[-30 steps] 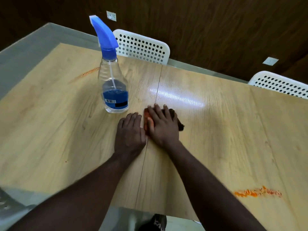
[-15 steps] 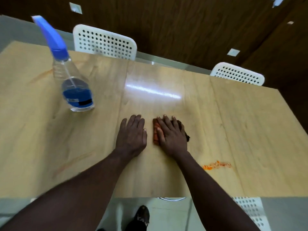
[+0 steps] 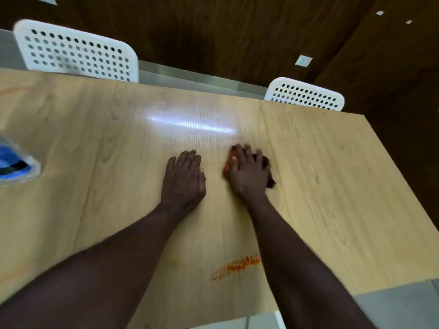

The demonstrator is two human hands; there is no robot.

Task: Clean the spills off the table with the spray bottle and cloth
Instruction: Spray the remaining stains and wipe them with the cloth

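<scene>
1. Rightward the cloth (image 3: 228, 163) has slid under the right hand (image 3: 249, 173), away from the left hand (image 3: 184, 178). Both hands lie flat with straight fingers, clutching nothing.
2. Next, I'd drag the cloth back to the orange spill (image 3: 237, 267) near the front edge, pressing evenly.
3. Spray bottle (image 3: 14, 162): far left, blurred.
4. Pale wood counter (image 3: 332, 186), white perforated chairs (image 3: 76, 53), dark panelled wall (image 3: 213, 32).

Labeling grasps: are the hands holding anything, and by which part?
Nothing gripped. Right hand presses flat on top of the cloth; left hand rests flat on the table.
</scene>
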